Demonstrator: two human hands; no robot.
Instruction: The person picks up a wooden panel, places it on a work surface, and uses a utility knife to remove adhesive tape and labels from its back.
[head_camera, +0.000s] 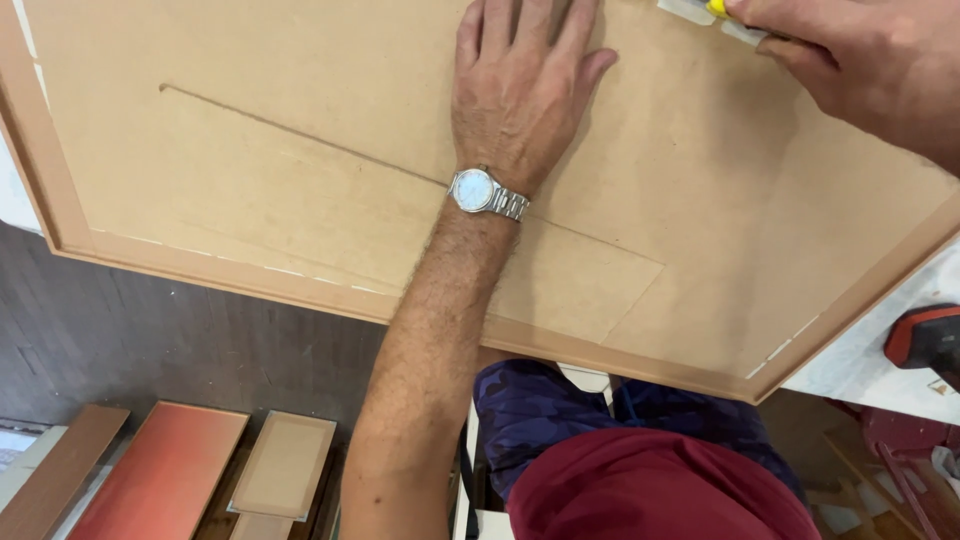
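The left hand (520, 95) lies flat, fingers spread, palm down on a large brown fibreboard panel (300, 170) that fills the upper part of the frame; it holds nothing. A silver wristwatch (480, 192) sits on that wrist. At the upper right, the right hand (860, 60) has its fingers closed around a yellow-handled tool (722, 12), whose pale tip touches the panel's top edge. A faint scored line runs across the board. At the far right edge a red and black tool (925, 340) rests on the white table (860, 365). Wooden boards (165, 470) lie on the floor at lower left.
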